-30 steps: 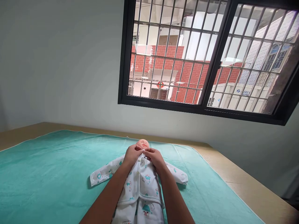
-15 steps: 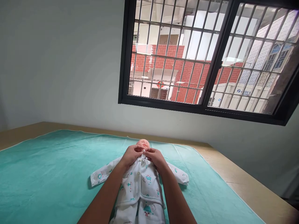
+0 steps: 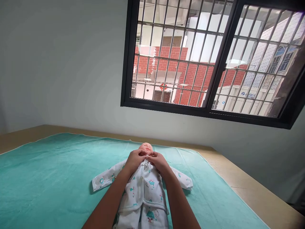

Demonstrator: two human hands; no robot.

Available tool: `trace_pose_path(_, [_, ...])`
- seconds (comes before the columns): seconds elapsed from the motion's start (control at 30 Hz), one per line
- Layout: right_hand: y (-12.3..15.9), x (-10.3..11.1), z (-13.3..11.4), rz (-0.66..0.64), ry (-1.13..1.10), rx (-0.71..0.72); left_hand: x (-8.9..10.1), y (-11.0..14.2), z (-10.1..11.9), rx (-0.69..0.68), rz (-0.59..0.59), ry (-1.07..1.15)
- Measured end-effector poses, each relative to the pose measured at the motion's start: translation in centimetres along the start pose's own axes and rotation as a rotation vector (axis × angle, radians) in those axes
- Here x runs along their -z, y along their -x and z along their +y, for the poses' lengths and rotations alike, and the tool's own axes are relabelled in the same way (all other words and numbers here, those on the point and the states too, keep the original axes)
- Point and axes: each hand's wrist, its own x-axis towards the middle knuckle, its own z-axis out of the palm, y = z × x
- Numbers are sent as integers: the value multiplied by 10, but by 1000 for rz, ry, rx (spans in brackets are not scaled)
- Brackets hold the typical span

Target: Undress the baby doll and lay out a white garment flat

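Barely shifted since the earlier frame: still bent over the doll (image 3: 146,147), with left hand (image 3: 134,160) and right hand (image 3: 160,162) at the collar (image 3: 147,156) just below its chin. Clamped on the collar from both sides in a fingertip grip; cannot tell whether joined beneath. Could lose the thin edge if pinched too near its rim, or match the fronts unevenly if pulled harder from one side. Might also nudge the head or drag the white printed top (image 3: 153,192) askew by leaning down. Hampered by knuckles crowding the chin and covering part of the neckline. Spread out beside the forearms, both sleeves (image 3: 102,180). Laid underneath, a teal blanket (image 3: 59,168) over the pale wooden desk (image 3: 259,192); set in the wall behind, a barred window (image 3: 164,104).
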Motion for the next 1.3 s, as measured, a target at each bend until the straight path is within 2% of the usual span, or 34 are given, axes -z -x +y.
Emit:
trace_pose_path(0.2, [0,-4,-3,52,44,-9,1,-2,-1,12,-28,63])
trace_pose_path(0.37, [-4,-15,-4,70,184,68,4,-4,0,10,-50,95])
trace_pose_path(0.53, [-3,-26,-8,109,343,136,1,-8,-7,68,8,90])
trace_pose_path(0.67, [-1,-28,-11,93,416,145,-1,-11,-10,111,61,40])
trace_pose_path(0.83, [1,-25,-12,10,330,137,-2,-14,-11,141,105,27])
trace_pose_path(1.07, [4,-14,-12,-86,100,60,0,-8,-6,150,61,173])
trace_pose_path(1.3, [0,-9,-2,-70,-89,41,3,-4,1,150,29,188])
